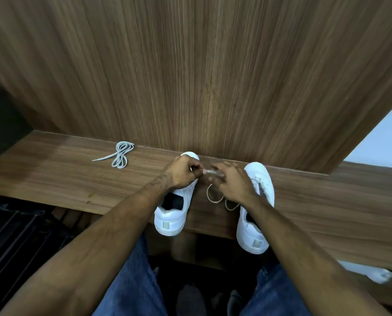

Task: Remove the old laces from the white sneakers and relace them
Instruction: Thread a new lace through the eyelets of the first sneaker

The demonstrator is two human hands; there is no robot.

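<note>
**Two sneakers, two laces, both hands on one lace**

Nearest you, two white sneakers sit on the surface with their heels hanging over its near edge and their toes toward the back panel. The left sneaker [171,215] shows a dark opening and a grey heel tab; the right sneaker [256,215] has the same tab, with frayed lace ends near its tongue.

Between the two shoes, a cream lace [214,197] loops on the wood. Your right hand [232,181] hovers over it with fingers curled around the lace, though the blur hides the exact grip. Your left hand [182,171] pinches the lace's tip between thumb and fingertips, above the left sneaker's toe.

Further back and toward the left, a second lace, the grey lace [121,154], lies bundled in loops by the surface's far edge, one end trailing out, well apart from the shoes.
</note>
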